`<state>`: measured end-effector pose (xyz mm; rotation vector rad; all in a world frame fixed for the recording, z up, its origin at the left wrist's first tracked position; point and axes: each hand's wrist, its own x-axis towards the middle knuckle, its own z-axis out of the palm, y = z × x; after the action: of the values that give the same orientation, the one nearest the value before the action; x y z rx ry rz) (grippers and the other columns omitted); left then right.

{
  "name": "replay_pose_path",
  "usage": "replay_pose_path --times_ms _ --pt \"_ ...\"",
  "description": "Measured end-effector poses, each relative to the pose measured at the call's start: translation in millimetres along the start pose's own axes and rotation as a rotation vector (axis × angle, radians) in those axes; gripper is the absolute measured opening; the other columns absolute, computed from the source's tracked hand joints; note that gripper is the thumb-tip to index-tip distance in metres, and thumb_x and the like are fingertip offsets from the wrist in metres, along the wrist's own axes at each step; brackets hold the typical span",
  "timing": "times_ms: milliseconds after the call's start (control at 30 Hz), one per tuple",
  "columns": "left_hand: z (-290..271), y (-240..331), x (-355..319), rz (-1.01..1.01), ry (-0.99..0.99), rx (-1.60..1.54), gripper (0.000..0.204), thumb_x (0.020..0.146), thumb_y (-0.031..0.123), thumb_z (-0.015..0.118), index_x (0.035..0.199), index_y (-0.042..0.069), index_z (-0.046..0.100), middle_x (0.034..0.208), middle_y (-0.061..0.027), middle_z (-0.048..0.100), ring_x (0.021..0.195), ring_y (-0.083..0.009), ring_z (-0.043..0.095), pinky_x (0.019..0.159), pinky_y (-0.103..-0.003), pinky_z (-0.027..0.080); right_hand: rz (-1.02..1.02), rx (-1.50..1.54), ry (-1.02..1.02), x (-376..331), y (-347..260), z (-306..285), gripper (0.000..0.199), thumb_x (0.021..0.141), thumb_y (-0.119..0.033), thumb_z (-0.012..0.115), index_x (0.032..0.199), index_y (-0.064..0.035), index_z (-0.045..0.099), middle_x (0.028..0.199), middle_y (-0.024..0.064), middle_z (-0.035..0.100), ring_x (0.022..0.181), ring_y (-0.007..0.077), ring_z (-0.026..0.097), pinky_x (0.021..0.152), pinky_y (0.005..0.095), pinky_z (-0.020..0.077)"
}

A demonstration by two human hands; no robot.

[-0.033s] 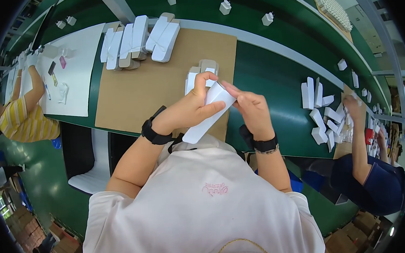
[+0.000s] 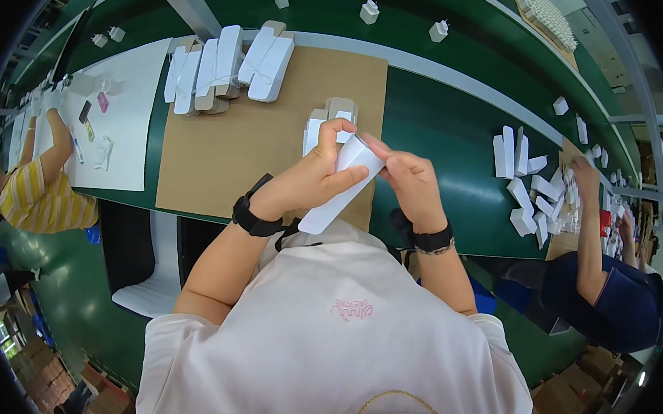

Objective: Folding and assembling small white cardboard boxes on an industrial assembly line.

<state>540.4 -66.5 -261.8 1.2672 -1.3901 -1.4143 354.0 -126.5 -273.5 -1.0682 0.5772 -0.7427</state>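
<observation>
My left hand (image 2: 303, 180) is closed around a slim white cardboard box (image 2: 336, 193), its thumb lying across the near face and its index finger curled over the top end. The box is tilted, its lower end with a rounded flap pointing toward my body. At the upper right edge, the fingers of my right hand (image 2: 411, 175) are bent together against the box end; the exact grip of their tips is partly hidden. Just beyond my hands, a small stack of flat white cartons (image 2: 341, 111) rests on a brown cardboard sheet (image 2: 229, 152).
Tied bundles of flat white cartons (image 2: 269, 63) lie at the sheet's far edge. Loose white boxes (image 2: 525, 203) are scattered on the green table (image 2: 434, 140) at right, near a co-worker's arm (image 2: 587, 199). Another person (image 2: 49, 186) sits at left. White chargers (image 2: 369, 11) stand farther back.
My right hand has shifted very slightly left, closer in against the box end. My left hand and the box look the same. The co-worker's arm at right has moved a little.
</observation>
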Motion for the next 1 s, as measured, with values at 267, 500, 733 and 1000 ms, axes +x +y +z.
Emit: replay_pose_path --times_ms 267,500,733,1000 --pt "-9.7 -53.9 18.0 0.006 0.653 0.782 0.066 0.076 0.033 0.068 0.122 -0.001 0.036 0.107 -0.0270 0.052 0.098 -0.0399 0.052 0.080 -0.043 0.044 -0.021 -0.439 0.534 -6.2 -19.5 -82.0 0.037 0.080 -0.009 0.061 0.116 -0.0014 0.055 0.096 0.0073 0.061 0.090 0.0138 0.058 0.079 0.0250 0.0471" --pt "-10.4 -71.1 12.7 -0.417 0.482 0.564 0.047 0.064 0.029 0.075 0.096 -0.001 0.057 0.082 -0.0193 0.063 0.077 -0.0337 0.061 0.068 -0.038 0.048 -0.302 -1.387 1.136 -31.7 -10.0 -199.8 0.037 0.080 -0.013 0.063 0.110 0.0073 0.052 0.108 0.0192 0.056 0.100 0.0294 0.055 0.089 0.0370 0.0422" --pt "-8.1 -47.0 0.3 -0.218 0.549 0.592 0.027 0.068 0.016 0.075 0.080 0.000 0.058 0.065 -0.0088 0.060 0.055 -0.0168 0.056 0.053 -0.027 0.046 -0.112 -1.001 0.405 8.9 31.1 -28.2 0.014 0.084 -0.016 0.061 0.090 -0.0040 0.062 0.077 0.0071 0.061 0.068 0.0138 0.058 0.066 0.0254 0.0472" --pt "12.3 -15.5 -4.2 -0.065 0.459 0.306 0.020 0.071 0.013 0.069 0.072 0.001 0.052 0.071 -0.0118 0.059 0.059 -0.0197 0.056 0.053 -0.030 0.044 -0.027 -0.319 0.286 23.9 26.7 21.5 0.020 0.080 -0.012 0.066 0.092 -0.0001 0.057 0.083 0.0046 0.059 0.075 0.0094 0.058 0.066 0.0236 0.0479"
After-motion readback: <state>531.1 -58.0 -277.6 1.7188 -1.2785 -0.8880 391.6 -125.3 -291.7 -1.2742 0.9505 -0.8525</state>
